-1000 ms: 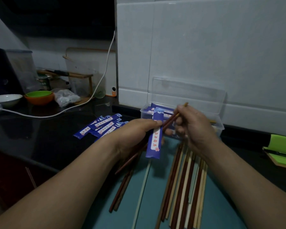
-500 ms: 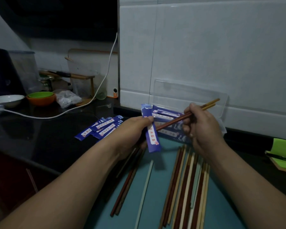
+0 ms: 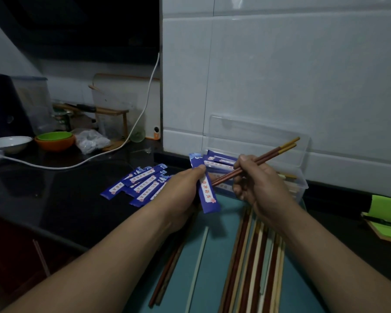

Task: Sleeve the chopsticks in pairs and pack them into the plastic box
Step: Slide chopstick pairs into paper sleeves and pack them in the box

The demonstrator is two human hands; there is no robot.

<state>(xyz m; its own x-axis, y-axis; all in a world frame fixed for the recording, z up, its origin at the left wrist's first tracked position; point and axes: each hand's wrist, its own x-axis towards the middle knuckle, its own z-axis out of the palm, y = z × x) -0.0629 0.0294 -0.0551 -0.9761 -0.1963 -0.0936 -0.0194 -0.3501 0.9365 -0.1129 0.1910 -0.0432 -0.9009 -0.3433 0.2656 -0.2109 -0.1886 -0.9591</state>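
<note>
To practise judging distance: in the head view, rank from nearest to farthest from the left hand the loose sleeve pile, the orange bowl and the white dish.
1. Loose sleeve pile, on the counter just left of the left hand.
2. Orange bowl, far left and further back.
3. White dish, beyond the bowl at the left edge.

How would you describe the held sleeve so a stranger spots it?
Find the clear plastic box at the tiled wall. Before it, the left hand pinches one blue sleeve. Unlike the loose sleeves flat on the counter, it is lifted, beside the chopstick pair in the right hand.
</note>
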